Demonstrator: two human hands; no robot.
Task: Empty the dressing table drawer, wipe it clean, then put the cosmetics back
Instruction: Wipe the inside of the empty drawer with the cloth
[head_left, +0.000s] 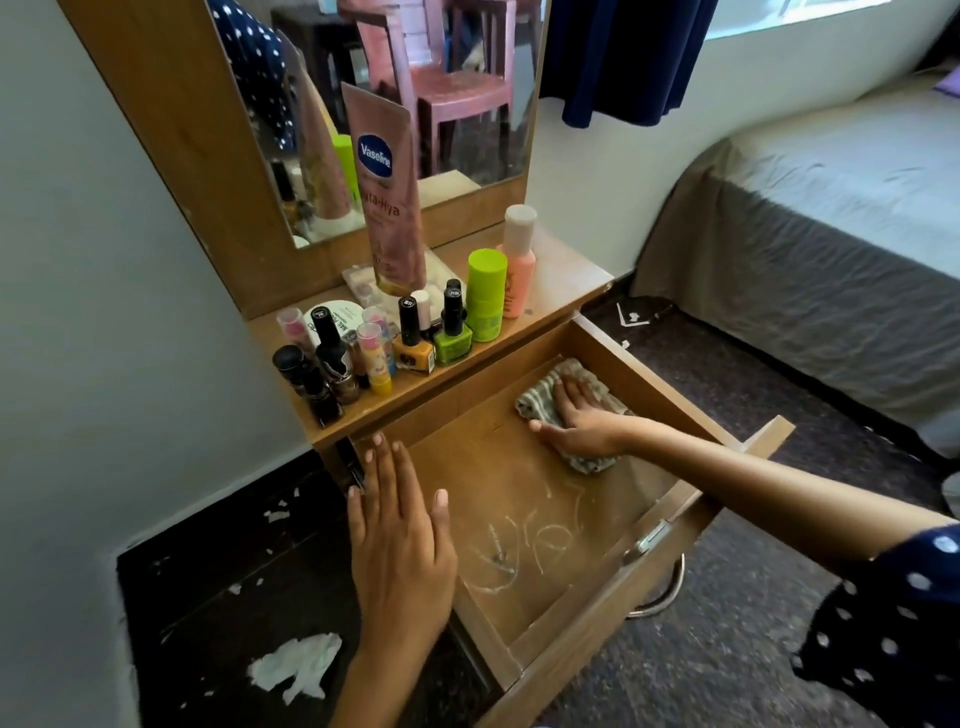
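The wooden drawer (691, 509) is pulled out and holds only a grey striped cloth (535, 402) at its far right corner. My right hand (576, 421) lies flat on the cloth, fingers straight, pressing it to the drawer floor. White smear marks (524, 545) show on the floor near the drawer front. My left hand (400, 545) is open with straight fingers, over the drawer's left wall. The cosmetics stand on the dressing table top (561, 280): a pink Vaseline tube (387, 192), a green bottle (485, 296), a peach bottle (519, 260), several nail polishes (452, 332) and lip balms (371, 353).
A mirror (457, 119) rises behind the table. A bed (831, 234) with a grey cover stands to the right. A crumpled white tissue (296, 665) lies on the dark floor at the left. A metal handle (670, 592) hangs on the drawer front.
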